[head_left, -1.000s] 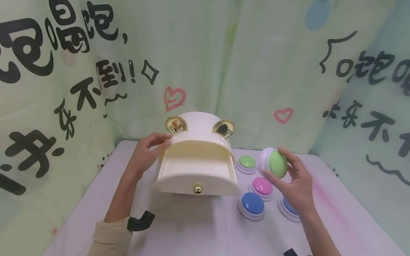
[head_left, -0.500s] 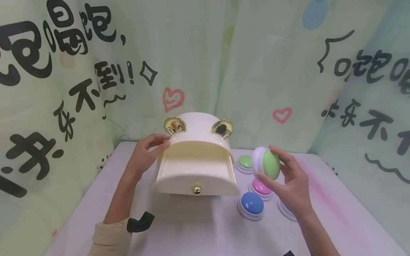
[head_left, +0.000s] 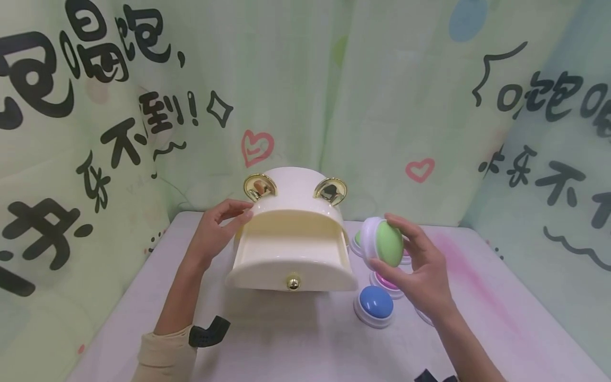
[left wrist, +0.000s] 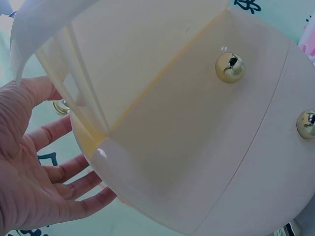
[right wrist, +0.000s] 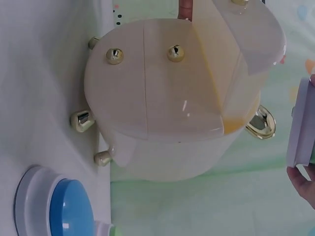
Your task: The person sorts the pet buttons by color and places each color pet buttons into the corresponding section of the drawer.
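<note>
A cream storage box (head_left: 300, 185) with two gold ears stands at mid-table, its upper drawer (head_left: 262, 275) pulled out. My left hand (head_left: 214, 229) touches the box's left side near the top. Its fingers are spread along the curved side in the left wrist view. To the right of the box, my right hand (head_left: 422, 268) grips a push button with a green dome (head_left: 390, 244) and a white base, tilted on its side above the table. The right wrist view catches only the edge of that button's base (right wrist: 301, 123). Inside the drawer, the visible floor is bare.
Below the held button stand a blue button (head_left: 376, 302) and a pink button (head_left: 387, 281). A green button (head_left: 357, 240) is partly hidden behind it, and other buttons are mostly covered by my right hand. Printed curtains (head_left: 382, 106) enclose the table's back and sides.
My right hand has carried the green button leftward, closer to the box, and it now covers more of the buttons behind. The left hand and the drawer have stayed in place.
</note>
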Demonstrator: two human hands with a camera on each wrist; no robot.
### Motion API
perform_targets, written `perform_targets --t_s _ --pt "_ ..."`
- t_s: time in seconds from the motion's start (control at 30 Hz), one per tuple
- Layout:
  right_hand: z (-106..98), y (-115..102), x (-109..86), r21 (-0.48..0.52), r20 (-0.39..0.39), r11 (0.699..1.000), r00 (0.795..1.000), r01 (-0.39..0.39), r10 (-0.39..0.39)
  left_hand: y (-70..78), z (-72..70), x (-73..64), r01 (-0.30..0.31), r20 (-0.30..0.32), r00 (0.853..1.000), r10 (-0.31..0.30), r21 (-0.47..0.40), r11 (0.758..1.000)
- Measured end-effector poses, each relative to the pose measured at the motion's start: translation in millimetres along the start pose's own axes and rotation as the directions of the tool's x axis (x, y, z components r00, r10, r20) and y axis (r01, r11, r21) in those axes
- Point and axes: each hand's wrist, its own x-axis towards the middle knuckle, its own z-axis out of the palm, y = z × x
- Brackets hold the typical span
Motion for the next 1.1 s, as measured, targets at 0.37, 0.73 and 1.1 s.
perform_targets --t_s 0.37,0.73,1.1 --pt "11 -3 5.6 0.166 0.010 0.983 0.997 0.072 -0.075 0.1 0.3 -0.2 0.006 0.004 1.000 -0.006 0.003 1.000" --pt "22 -6 10.7 0.201 0.023 0.975 0.995 0.093 -0.099 -0.5 2.3 -0.3 0.009 0.003 1.000 -0.009 0.008 1.000" --pt "34 -10 19.2 0.141 0.076 0.986 0.992 0.090 -0.101 1.1 1.5 -1.9 0.012 0.000 1.000 -0.012 0.010 1.000"
